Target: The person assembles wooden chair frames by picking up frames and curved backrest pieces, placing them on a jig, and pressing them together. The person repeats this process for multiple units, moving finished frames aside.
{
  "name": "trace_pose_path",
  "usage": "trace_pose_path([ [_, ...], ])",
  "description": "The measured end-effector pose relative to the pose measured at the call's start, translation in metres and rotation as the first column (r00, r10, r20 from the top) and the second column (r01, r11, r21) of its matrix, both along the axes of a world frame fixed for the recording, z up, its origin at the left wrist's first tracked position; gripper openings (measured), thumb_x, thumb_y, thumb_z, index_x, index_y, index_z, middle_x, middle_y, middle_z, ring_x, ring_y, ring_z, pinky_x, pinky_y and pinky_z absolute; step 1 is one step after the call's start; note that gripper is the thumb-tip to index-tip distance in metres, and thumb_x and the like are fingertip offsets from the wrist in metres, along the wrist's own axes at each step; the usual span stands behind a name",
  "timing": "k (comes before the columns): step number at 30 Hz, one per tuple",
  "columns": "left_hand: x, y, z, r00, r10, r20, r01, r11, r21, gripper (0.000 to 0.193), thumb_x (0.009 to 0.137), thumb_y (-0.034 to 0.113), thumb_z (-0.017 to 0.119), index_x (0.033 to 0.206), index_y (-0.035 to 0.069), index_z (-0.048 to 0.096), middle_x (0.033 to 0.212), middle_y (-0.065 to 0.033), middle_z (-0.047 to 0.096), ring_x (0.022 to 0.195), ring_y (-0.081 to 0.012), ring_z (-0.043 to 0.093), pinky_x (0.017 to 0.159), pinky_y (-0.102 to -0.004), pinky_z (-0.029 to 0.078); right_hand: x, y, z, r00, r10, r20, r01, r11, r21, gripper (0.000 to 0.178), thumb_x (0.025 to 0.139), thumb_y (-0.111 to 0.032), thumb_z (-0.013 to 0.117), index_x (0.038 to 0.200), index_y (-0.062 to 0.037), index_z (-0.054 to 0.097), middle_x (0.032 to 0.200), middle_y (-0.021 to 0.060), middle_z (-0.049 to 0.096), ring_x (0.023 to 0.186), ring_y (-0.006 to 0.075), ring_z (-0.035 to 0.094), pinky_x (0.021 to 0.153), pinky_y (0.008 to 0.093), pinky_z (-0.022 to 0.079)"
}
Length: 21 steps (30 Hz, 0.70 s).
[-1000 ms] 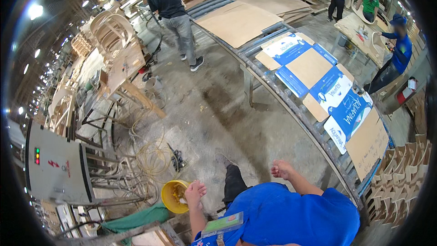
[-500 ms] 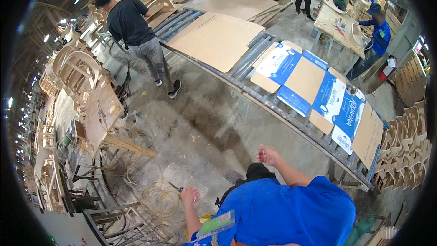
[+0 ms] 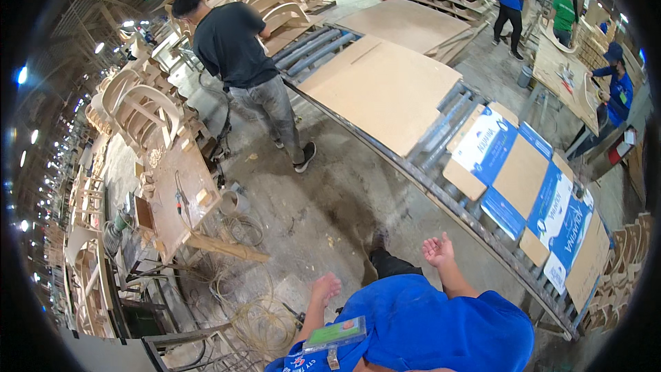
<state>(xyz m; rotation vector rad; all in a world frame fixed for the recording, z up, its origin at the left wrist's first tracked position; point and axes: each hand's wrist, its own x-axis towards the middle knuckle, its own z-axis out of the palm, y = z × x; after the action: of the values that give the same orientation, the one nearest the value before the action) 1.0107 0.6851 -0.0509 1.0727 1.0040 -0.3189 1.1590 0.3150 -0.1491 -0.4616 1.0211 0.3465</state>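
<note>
My right hand (image 3: 438, 251) is raised in front of me, palm up with its fingers apart, and holds nothing. It is nearest to the edge of a roller conveyor (image 3: 441, 200) on my right, without touching it. My left hand (image 3: 326, 288) hangs lower beside my body, its fingers loosely stretched and nothing visible in them. Beneath it on the floor lie coiled pale hoses (image 3: 265, 324). On the conveyor rest a flattened blue, white and brown cardboard box (image 3: 527, 176) and a large brown board (image 3: 382, 93).
A person in a black shirt (image 3: 241, 45) stands by the conveyor's far end. A wooden workbench (image 3: 172, 186) with a tool and wood pieces is at left, near stacked curved chair parts (image 3: 141, 107). Several co-workers are around another table (image 3: 561, 72) at far right.
The view has shifted, so the conveyor and benches appear farther right and lower. My right hand has turned palm up with its fingers spreading; my left hand has moved closer to my body.
</note>
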Motion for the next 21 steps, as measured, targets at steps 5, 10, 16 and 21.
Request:
trace_pose_path([
  [5,0.072,0.034,-0.016,0.976,-0.026,-0.217,0.029,0.999,0.013,0.030,0.103,0.034,0.060,0.112,0.005,0.063,0.090,-0.0116,0.071,0.071,-0.0234,0.068,0.060,-0.0373,0.057,0.088,0.015,0.006,0.977,-0.203,-0.069,0.197,0.977,-0.085,0.062,0.093,-0.063,0.067,0.121,-0.0082,0.054,0.139,0.0110,0.059,0.123,0.0323,0.061,0.100,0.0479,0.049],
  [10,0.151,0.084,-0.024,0.991,-0.060,-0.117,0.061,0.998,0.008,0.038,0.104,0.040,0.057,0.117,0.005,0.062,0.093,-0.0122,0.071,0.072,-0.0238,0.066,0.061,-0.0383,0.057,0.154,0.033,0.012,0.934,-0.341,-0.105,0.332,0.938,-0.098,0.076,0.091,-0.065,0.066,0.136,-0.0080,0.043,0.147,0.0119,0.053,0.129,0.0339,0.057,0.104,0.0505,0.047],
  [16,0.268,0.110,-0.025,0.968,-0.185,-0.167,0.195,0.980,0.044,0.052,0.101,0.050,0.060,0.124,0.004,0.060,0.102,-0.0139,0.072,0.080,-0.0239,0.069,0.067,-0.0380,0.060,0.193,0.044,0.004,0.879,-0.467,-0.094,0.476,0.874,0.102,0.078,0.085,-0.067,0.069,0.132,-0.0083,0.046,0.146,0.0090,0.053,0.128,0.0317,0.056,0.101,0.0505,0.049],
  [21,0.398,0.121,-0.017,0.943,-0.331,-0.042,0.333,0.942,0.049,0.063,0.097,0.058,0.063,0.125,0.002,0.063,0.104,-0.0151,0.073,0.082,-0.0242,0.070,0.068,-0.0365,0.059,0.217,0.064,0.004,0.736,-0.640,-0.222,0.650,0.759,-0.035,0.077,0.084,-0.066,0.069,0.132,-0.0102,0.049,0.134,0.0084,0.061,0.120,0.0287,0.062,0.094,0.0494,0.052],
])
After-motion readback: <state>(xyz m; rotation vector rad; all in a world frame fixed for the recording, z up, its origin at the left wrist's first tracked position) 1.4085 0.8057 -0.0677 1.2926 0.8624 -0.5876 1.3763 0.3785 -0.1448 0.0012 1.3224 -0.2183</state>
